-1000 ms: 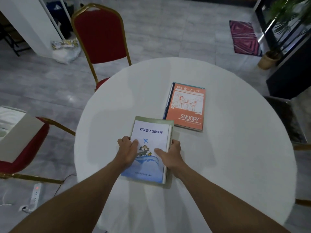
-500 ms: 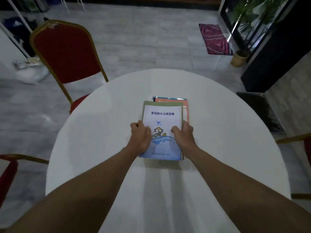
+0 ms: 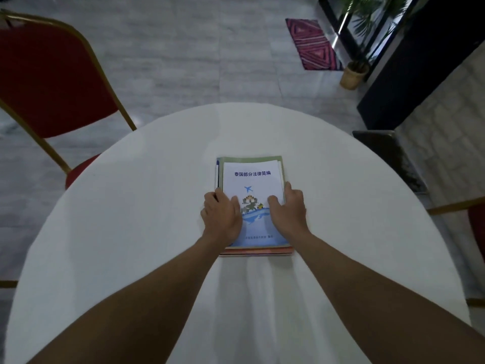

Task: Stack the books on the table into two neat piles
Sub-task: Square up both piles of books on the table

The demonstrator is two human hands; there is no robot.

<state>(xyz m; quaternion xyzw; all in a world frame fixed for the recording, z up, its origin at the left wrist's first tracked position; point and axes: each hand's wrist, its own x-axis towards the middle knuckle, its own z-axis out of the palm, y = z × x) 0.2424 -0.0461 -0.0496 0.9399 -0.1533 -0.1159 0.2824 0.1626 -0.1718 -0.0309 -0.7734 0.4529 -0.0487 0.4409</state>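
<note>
Left hand (image 3: 222, 219): palm down on the near left part of the white booklet (image 3: 252, 179), fingers together and curled over the pile's left edge.
Right hand (image 3: 287, 212): palm down on the near right part of the same cover, thumb on the printed picture, fingers bent over the right edge; whether either hand grips or only presses cannot be told.
Pile of books (image 3: 256, 250): a single stack near the middle of the round table (image 3: 131, 219), slightly toward its far side. The white booklet lies on top, a green cover (image 3: 250, 158) showing past its far edge, a blue spine (image 3: 217, 174) at the left, and orange and red edges at the near end.
Alignment: edges roughly flush, the lower books stepping out a little at the near end and left side.
Open room: bare white cloth on every side of the pile, widest to the left and toward the viewer.
Table edge: well apart from the pile all round.
Surroundings: red chair (image 3: 52, 82) with gold frame just beyond the table's far left rim; dark seat (image 3: 388, 158) off the right rim; patterned mat (image 3: 313, 44) and potted plant (image 3: 354, 74) on the floor beyond.
</note>
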